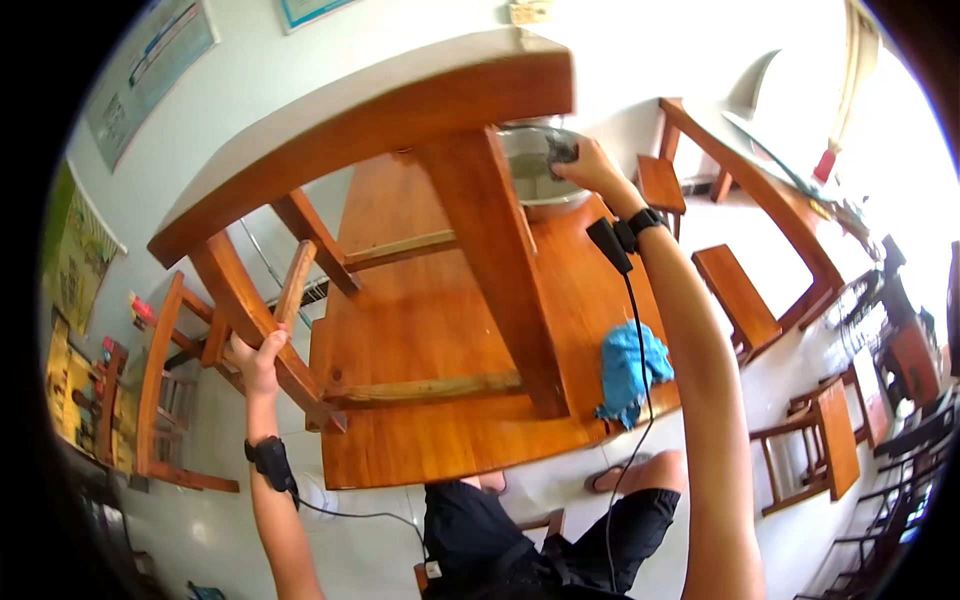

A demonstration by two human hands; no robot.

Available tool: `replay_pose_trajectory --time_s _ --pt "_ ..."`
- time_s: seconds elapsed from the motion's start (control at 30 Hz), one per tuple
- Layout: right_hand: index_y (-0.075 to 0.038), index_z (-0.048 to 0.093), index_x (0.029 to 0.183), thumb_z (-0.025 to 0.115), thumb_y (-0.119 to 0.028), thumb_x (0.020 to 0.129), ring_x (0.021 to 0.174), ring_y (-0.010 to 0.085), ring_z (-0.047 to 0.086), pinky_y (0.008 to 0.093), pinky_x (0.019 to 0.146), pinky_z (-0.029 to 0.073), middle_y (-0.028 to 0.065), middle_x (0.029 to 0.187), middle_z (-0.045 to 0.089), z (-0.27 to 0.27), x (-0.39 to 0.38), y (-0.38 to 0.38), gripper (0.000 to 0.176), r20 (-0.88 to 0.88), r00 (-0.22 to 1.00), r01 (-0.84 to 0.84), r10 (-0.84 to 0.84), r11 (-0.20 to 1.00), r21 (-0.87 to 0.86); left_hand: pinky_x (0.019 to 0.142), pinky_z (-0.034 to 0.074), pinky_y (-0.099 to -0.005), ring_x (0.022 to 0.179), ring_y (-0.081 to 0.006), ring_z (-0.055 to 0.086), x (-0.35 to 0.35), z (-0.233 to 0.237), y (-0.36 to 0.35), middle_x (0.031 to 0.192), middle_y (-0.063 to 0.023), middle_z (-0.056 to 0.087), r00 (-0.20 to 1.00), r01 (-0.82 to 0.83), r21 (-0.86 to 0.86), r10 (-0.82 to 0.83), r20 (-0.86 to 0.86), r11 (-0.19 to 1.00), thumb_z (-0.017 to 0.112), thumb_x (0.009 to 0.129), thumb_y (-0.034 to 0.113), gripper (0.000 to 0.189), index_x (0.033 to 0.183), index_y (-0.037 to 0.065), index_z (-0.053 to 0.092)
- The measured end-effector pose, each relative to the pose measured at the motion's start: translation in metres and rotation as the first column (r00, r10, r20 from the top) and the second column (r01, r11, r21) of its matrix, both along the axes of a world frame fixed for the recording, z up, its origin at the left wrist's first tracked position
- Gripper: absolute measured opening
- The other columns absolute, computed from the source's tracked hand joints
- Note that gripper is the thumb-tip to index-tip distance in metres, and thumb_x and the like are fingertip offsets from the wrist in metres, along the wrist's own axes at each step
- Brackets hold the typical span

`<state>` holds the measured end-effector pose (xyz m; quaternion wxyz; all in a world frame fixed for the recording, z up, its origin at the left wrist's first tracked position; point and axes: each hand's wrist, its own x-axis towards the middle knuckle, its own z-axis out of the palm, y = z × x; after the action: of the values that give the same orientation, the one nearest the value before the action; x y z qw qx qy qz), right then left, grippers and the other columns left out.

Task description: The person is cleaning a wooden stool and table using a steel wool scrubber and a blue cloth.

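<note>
A wooden stool stands upright on the wooden table, its legs resting on the tabletop. My left hand is closed around one of its legs on the left side. At the table's far side sits a metal basin with cloudy water in it. Over the basin, my right hand grips a crumpled dark grey scrubber; whether it is steel wool or cloth is hard to see. The stool partly hides the basin's left side. A blue cloth lies bunched near the table's right edge.
Black bands with cables are on both wrists, and one cable hangs past the blue cloth. Other wooden stools stand on the tiled floor to the right. A wooden frame stands at left. A white wall rises behind the table.
</note>
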<state>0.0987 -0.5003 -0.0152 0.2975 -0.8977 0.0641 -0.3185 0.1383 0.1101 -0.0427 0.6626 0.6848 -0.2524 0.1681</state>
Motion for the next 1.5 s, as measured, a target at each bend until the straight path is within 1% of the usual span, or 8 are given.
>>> replay_pose_trajectory --time_s 0.1,0.13,0.17,0.2,0.33,0.67,1.3,1.5 --pt "0.0 0.078 0.101 0.083 -0.033 0.071 0.088 0.0358 0.075 0.0437 0.081 0.058 0.0212 0.09 0.077 0.002 0.022 0.009 0.044 -0.065 0.996 0.065 -0.066 0.998 -0.012 0.074 0.054 -0.0293 0.08 -0.0126 0.064 -0.015 0.011 -0.007 0.09 -0.0034 0.066 0.999 0.037 0.075 -0.037 0.004 0.996 0.076 0.081 0.01 0.033 0.109 0.002 0.061" --pt "0.001 0.078 0.1 0.083 -0.034 0.073 0.086 0.0353 0.075 0.0433 0.08 0.058 0.022 0.088 0.077 0.0 0.039 0.004 0.045 -0.169 0.976 0.126 -0.138 0.989 -0.078 0.08 0.055 -0.0333 0.083 -0.0162 0.065 -0.013 0.007 -0.001 0.096 -0.0066 0.065 0.999 0.033 0.124 -0.028 -0.036 0.992 0.073 0.082 0.011 0.041 0.119 0.003 0.059" --pt "0.003 0.077 0.101 0.082 -0.034 0.075 0.075 0.0352 0.072 0.045 0.074 0.057 0.0195 0.076 0.073 -0.032 0.065 -0.019 0.045 0.092 0.996 0.009 0.007 0.984 -0.18 0.08 0.055 -0.0332 0.084 -0.0162 0.065 -0.013 0.004 0.0 0.096 -0.0066 0.065 0.998 0.047 0.088 -0.043 -0.045 0.995 0.074 0.081 0.011 0.042 0.119 0.003 0.058" --pt "0.003 0.077 0.101 0.082 -0.034 0.075 0.075 0.0351 0.072 0.0448 0.074 0.057 0.0194 0.076 0.073 -0.04 0.067 -0.027 0.045 0.069 0.998 0.01 0.002 0.983 -0.183 0.079 0.055 -0.0331 0.084 -0.0163 0.065 -0.013 0.004 -0.003 0.096 -0.0066 0.065 0.997 0.064 0.052 -0.061 -0.048 0.997 0.074 0.081 0.01 0.043 0.12 0.003 0.057" --pt "0.002 0.076 0.102 0.082 -0.033 0.076 0.076 0.0345 0.072 0.0443 0.074 0.058 0.0187 0.077 0.074 -0.046 0.068 -0.038 0.044 -0.042 0.997 0.054 -0.062 0.985 -0.164 0.07 0.053 -0.028 0.078 -0.0116 0.065 -0.029 0.023 -0.017 0.089 -0.0034 0.068 0.995 0.058 0.052 -0.053 -0.089 0.997 0.078 0.076 0.01 0.03 0.102 0.001 0.064" --pt "0.002 0.075 0.105 0.081 -0.031 0.077 0.078 0.0331 0.072 0.0431 0.074 0.058 0.0171 0.08 0.074 -0.063 0.041 -0.036 0.044 -0.131 0.98 0.132 -0.148 0.984 -0.121 0.069 0.055 -0.0295 0.077 -0.0106 0.064 -0.032 0.027 -0.018 0.088 -0.0031 0.065 0.987 0.064 0.052 -0.056 -0.154 0.997 0.077 0.074 0.009 0.039 0.108 -0.001 0.06" --pt "0.001 0.072 0.11 0.08 -0.027 0.079 0.082 0.0304 0.072 0.0407 0.075 0.058 0.0141 0.085 0.076 -0.063 0.018 -0.053 0.043 -0.153 0.976 0.151 -0.154 0.988 -0.03 0.061 0.049 -0.0295 0.067 -0.0083 0.057 -0.03 0.03 -0.024 0.075 0.0007 0.061 0.996 0.073 0.028 -0.071 -0.05 0.997 0.075 0.074 0.005 0.025 0.093 0.005 0.059" --pt "0.001 0.071 0.112 0.08 -0.026 0.08 0.083 0.0296 0.072 0.0399 0.075 0.058 0.0131 0.087 0.076 -0.059 0.027 -0.065 0.043 -0.164 0.981 0.126 -0.104 0.984 0.129 0.062 0.048 -0.0297 0.068 -0.0085 0.057 -0.029 0.028 -0.025 0.076 0.0015 0.061 0.998 0.059 0.008 -0.058 -0.035 0.998 0.074 0.074 0.006 0.025 0.096 0.005 0.061"
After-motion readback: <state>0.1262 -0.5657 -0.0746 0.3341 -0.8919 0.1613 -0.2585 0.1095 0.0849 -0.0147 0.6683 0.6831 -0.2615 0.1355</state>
